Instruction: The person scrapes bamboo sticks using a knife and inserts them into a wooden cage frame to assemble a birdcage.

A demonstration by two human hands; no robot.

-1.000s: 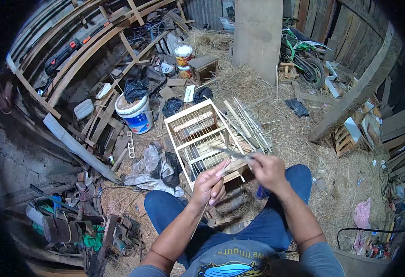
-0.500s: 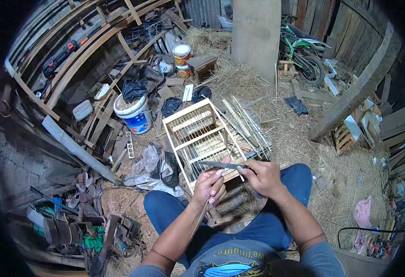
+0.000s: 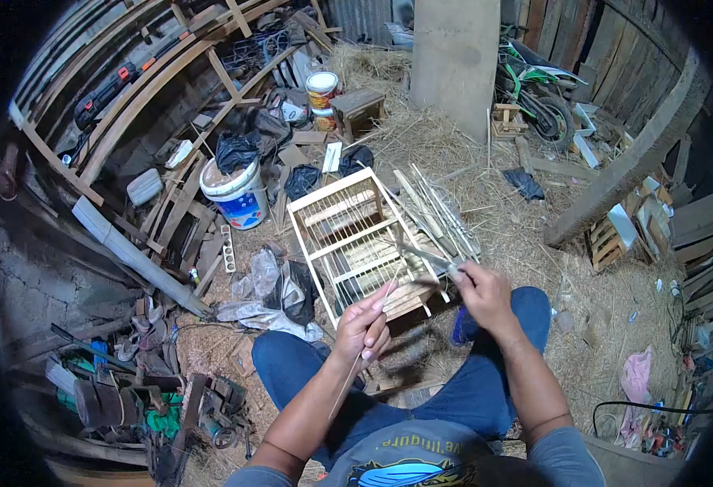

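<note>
My left hand [image 3: 363,326] is closed on a thin bamboo stick [image 3: 343,391], which runs back along my forearm and pokes out past the fingertips. In my right hand [image 3: 485,299] is a knife [image 3: 428,255], its blade pointing forward and left, apart from the stick. Just beyond both hands stands a wooden cage frame [image 3: 343,243] with thin parallel bars between pale slats. My fingers hide part of the knife's handle.
Split bamboo strips [image 3: 431,209] lie right of the cage. A white bucket [image 3: 235,195] with a black bag stands to the left, near crumpled plastic sheeting [image 3: 269,284]. A slanting post [image 3: 624,162] and a motorbike [image 3: 539,97] are at right. Straw covers the floor.
The knife has moved away from the left hand, forward and right, and its blade now points further forward. The left hand keeps its hold on the stick.
</note>
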